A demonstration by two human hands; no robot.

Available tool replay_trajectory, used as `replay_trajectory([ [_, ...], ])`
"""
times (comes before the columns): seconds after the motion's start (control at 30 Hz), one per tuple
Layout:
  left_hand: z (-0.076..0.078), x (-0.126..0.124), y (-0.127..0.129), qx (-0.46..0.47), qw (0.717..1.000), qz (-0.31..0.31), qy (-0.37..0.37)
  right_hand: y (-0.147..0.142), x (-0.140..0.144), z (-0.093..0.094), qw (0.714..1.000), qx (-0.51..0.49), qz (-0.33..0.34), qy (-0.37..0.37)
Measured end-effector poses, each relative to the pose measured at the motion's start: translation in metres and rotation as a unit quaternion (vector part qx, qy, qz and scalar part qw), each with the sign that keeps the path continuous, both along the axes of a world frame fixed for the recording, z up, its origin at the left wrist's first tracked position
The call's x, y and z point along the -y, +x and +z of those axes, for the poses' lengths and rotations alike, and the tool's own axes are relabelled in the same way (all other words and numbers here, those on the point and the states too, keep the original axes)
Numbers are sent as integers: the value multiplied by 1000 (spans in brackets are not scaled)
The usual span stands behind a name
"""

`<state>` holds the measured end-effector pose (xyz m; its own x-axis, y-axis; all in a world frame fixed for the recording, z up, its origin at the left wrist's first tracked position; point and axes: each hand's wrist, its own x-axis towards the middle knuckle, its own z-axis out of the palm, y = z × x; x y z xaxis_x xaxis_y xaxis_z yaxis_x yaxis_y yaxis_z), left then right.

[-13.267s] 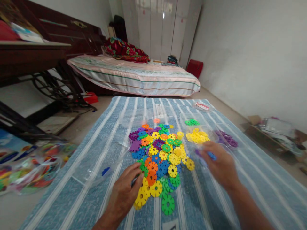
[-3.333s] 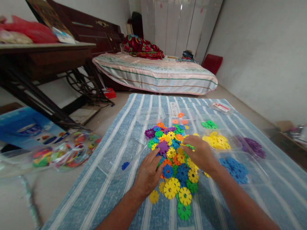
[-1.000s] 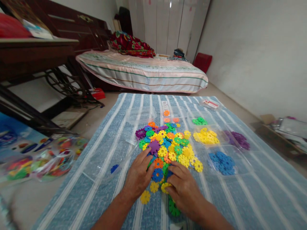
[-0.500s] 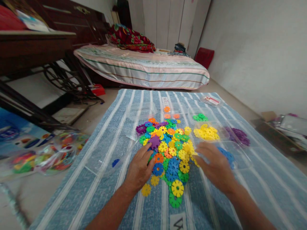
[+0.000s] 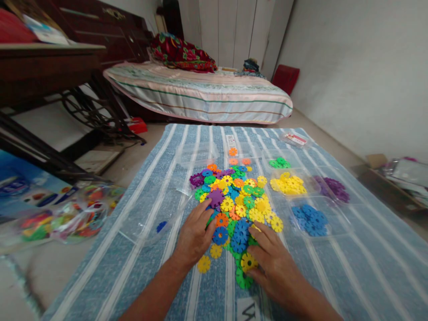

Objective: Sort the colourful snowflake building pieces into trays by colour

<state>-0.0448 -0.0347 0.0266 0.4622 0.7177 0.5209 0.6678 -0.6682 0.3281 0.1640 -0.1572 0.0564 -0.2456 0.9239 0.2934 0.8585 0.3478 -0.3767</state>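
A heap of coloured snowflake discs (image 5: 234, 200) lies on a blue striped cloth (image 5: 334, 249). My left hand (image 5: 194, 236) rests flat on the heap's near left edge, fingers touching green and orange discs. My right hand (image 5: 274, 263) lies on the heap's near end, fingers spread over a yellow disc (image 5: 247, 262) and a green disc (image 5: 241, 280). Neither hand lifts anything. To the right lie sorted groups: blue discs (image 5: 309, 220), yellow discs (image 5: 289, 184), purple discs (image 5: 331, 188), green discs (image 5: 279, 163).
A clear tray with one blue disc (image 5: 161, 226) lies left of the heap. A bag of toy pieces (image 5: 67, 218) sits on the floor at left. A bed (image 5: 200, 93) stands behind the cloth, a dark table (image 5: 47, 67) at far left, a box (image 5: 391, 183) by the right wall.
My right hand has come back from the blue discs on the right to the near end of the heap. My left hand has stayed where it was.
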Motion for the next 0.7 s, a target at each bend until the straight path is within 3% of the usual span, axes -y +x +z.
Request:
replay_trajectory([
  [0.13, 0, -1, 0, 7, 1000, -1, 1, 1, -1, 0, 998, -59, -4, 20],
  [0.23, 0, -1, -1, 6, 1000, -3, -3, 16, -9, 10, 996, -80, -9, 34],
  [0.33, 0, -1, -1, -5, 1000, -3, -8, 50, -26, 31, 984, -63, -79, 145],
  [0.4, 0, -1, -1, -10, 1000, -2, -8, 73, -37, 44, 955, -25, -161, 249],
  [0.47, 0, -1, 0, -10, 1000, 0, -5, 87, -42, 51, 930, 7, -207, 303],
  [0.57, -1, -1, 0, -7, 1000, 1, 2, 79, -37, 44, 950, 3, -156, 271],
  [0.7, -1, -1, 0, -4, 1000, -1, 1, 37, -23, 15, 983, -30, -54, 171],
])
